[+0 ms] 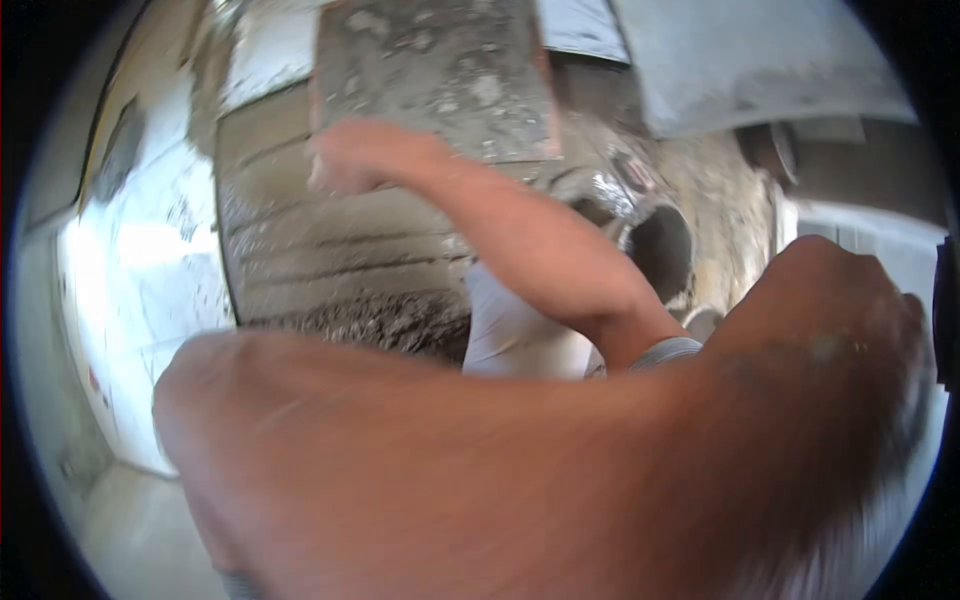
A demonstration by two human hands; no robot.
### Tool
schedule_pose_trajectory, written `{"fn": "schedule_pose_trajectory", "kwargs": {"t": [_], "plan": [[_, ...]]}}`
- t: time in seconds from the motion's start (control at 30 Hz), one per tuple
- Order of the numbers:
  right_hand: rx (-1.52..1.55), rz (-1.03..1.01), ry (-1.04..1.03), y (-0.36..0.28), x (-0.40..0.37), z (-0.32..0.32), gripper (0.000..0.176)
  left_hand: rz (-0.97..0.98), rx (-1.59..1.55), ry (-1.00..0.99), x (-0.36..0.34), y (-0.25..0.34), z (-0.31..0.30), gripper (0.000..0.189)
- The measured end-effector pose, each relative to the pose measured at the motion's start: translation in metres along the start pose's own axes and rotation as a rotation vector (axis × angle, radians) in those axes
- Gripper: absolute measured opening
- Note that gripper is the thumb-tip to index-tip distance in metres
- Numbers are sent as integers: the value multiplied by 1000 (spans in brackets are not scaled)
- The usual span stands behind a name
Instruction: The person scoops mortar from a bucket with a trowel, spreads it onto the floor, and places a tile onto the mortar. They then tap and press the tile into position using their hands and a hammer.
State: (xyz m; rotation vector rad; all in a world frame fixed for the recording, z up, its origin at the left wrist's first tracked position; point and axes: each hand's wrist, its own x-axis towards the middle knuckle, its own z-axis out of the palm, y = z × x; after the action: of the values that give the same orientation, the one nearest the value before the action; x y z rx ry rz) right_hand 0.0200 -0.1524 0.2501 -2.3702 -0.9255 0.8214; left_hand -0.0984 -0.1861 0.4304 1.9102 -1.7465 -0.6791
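Note:
My right hand (352, 157) is stretched forward over the wet grey mortar bed (290, 205), fingers curled closed; what they hold, if anything, I cannot make out. Right beside it lies a square slab (440, 70) with reddish edges, its upper face smeared with grey mortar. Close to the camera, my left forearm crosses the whole lower view, elbow at the left. My left hand (860, 290) is bent at the far right, blurred, with its fingers mostly hidden.
Grooves run across the mortar, and a rough heap of it (390, 322) lies nearer me. Beside that shows a pale, cloth-like thing (515, 325). A round, open-mouthed container (662, 250) lies to the right. White marbled tiles (160, 270) border the left side.

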Motion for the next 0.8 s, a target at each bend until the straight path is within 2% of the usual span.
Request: {"fn": "schedule_pose_trajectory", "kwargs": {"t": [0.03,0.1,0.17,0.2,0.27,0.3,0.33,0.37,0.4,0.43,0.47,0.53,0.6,0.67,0.7,0.73,0.77,0.8], "plan": [[-17,-47,181,10,3,6,36,-15,-34,41,-4,-3,-2,27],[62,25,366,19,5,-6,38,-45,-183,198,-10,-12,0,27],[125,156,519,13,-8,-36,37,-83,-456,490,-19,-26,12,28],[147,247,588,18,-14,-52,36,-37,-478,825,-27,-50,35,29],[303,184,857,57,-14,-60,35,-213,-174,882,-81,-84,53,32],[398,104,932,64,-25,-67,36,-438,-239,917,-102,-101,65,34],[490,23,1003,68,-36,-74,36,-558,-136,966,-127,-119,75,34],[486,26,998,67,-45,-76,36,-794,-259,1027,-150,-133,89,33],[655,-27,1057,63,-52,-78,34,-934,-115,1044,-179,-154,107,34],[825,-81,1112,63,-59,-81,32,-984,-160,1136,-202,-167,125,36],[822,-79,1109,73,-65,-81,32,-1035,-212,1226,-222,-176,139,38],[514,142,998,113,-79,-66,34,-1100,-222,1255,-259,-192,151,41],[174,320,871,168,-92,-39,35,-1167,-236,1293,-268,-199,152,45],[159,357,823,248,-106,6,33,-1097,-245,1355,-274,-197,138,50],[175,478,753,269,-117,24,30,-1116,-241,1366,-274,-195,135,50],[167,502,771,285,-127,42,31,-1152,-308,1352,-271,-191,132,51],[123,694,706,310,-131,58,39,-1189,-368,1341,-271,-189,127,51],[145,735,720,343,-134,76,43,-1218,-349,1358,-273,-192,125,51]]}}
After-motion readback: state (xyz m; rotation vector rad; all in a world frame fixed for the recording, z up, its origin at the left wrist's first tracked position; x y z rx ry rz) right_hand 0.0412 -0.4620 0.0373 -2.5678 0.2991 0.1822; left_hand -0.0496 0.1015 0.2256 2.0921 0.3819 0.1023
